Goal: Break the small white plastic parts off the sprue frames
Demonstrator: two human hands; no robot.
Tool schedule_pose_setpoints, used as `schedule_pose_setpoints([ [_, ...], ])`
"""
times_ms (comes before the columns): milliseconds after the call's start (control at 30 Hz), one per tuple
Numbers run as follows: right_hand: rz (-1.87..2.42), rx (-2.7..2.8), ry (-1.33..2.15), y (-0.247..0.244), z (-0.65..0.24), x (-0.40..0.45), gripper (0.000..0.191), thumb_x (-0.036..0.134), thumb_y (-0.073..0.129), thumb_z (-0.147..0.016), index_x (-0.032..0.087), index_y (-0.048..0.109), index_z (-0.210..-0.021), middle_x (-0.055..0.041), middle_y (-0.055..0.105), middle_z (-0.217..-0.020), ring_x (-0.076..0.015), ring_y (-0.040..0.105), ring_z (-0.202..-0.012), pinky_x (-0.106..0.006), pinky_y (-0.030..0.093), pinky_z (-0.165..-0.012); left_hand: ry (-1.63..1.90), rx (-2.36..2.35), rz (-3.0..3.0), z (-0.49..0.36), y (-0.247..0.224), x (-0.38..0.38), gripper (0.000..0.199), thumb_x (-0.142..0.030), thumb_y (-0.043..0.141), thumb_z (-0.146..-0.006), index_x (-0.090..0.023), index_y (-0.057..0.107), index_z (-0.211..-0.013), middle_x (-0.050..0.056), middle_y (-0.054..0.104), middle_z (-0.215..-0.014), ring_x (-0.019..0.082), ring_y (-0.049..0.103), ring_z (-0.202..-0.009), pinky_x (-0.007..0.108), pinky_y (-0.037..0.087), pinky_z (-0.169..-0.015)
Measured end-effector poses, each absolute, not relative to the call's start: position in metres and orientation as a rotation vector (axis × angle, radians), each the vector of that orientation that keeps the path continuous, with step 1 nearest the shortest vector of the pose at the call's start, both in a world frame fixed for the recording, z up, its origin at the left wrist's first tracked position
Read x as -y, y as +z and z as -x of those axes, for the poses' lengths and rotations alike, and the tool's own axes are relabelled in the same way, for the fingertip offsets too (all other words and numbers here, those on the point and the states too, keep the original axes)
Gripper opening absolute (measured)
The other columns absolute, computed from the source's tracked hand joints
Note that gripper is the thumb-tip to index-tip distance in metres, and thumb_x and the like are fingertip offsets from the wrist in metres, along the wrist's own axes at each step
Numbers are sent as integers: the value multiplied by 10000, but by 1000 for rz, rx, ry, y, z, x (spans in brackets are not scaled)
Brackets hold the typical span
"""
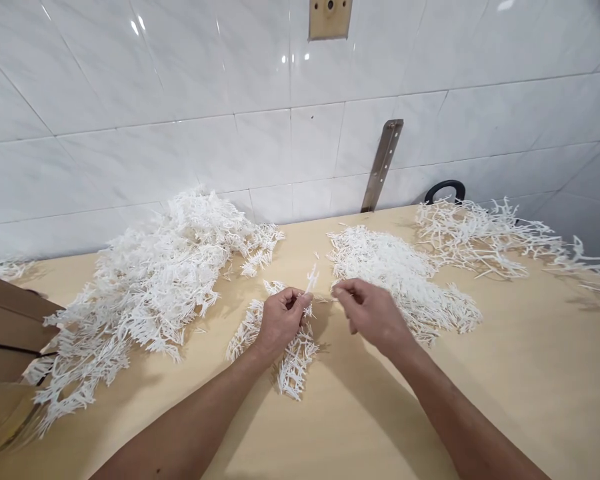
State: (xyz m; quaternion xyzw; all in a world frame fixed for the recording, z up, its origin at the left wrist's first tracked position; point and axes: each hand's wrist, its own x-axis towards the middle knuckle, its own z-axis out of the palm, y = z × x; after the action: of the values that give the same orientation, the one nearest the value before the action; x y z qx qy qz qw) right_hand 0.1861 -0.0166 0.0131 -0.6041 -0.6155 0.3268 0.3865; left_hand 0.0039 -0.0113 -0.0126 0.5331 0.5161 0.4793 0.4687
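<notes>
My left hand [284, 319] pinches a small white branched piece [312, 277] that points up from between thumb and forefinger. Below that hand, loose white branched pieces [296, 367] lie on the light wooden table [360, 433]. To its right, my right hand [365, 310] is closed, thumb and fingers pressed together; whatever it holds, if anything, is too small to make out. A dense pile of thin white pieces [387, 263] lies just beyond my right hand. On the left rises a larger heap of white branched pieces [165, 273].
More white branches [480, 233] spread over the back right, beside a black ring-shaped handle [445, 190]. A metal strip [383, 167] leans on the tiled wall [260, 153]. At the left edge stands a brown box [10, 320].
</notes>
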Motion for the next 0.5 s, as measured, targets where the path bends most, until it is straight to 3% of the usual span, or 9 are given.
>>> schedule_pose_setpoints([
  [167, 1384, 1631, 1162, 4, -160, 23, 289, 444, 529, -890, 190, 650, -826, 35, 598, -569, -111, 550, -372, -223, 436, -402, 1164, -1245, -1295, -3, -12, 11, 340, -495, 685, -791, -156, 651, -781, -34, 568, -467, 88, 493, -377, 186, 381, -388],
  [500, 1383, 1541, 1245, -2, -157, 22, 241, 418, 585, -843, 184, 618, -793, 52, 573, -532, -93, 546, -363, -184, 418, -372, 1172, -1212, -1312, -4, -10, 13, 319, -473, 682, -792, -159, 643, -751, -33, 564, -491, 94, 521, -403, 185, 408, -406],
])
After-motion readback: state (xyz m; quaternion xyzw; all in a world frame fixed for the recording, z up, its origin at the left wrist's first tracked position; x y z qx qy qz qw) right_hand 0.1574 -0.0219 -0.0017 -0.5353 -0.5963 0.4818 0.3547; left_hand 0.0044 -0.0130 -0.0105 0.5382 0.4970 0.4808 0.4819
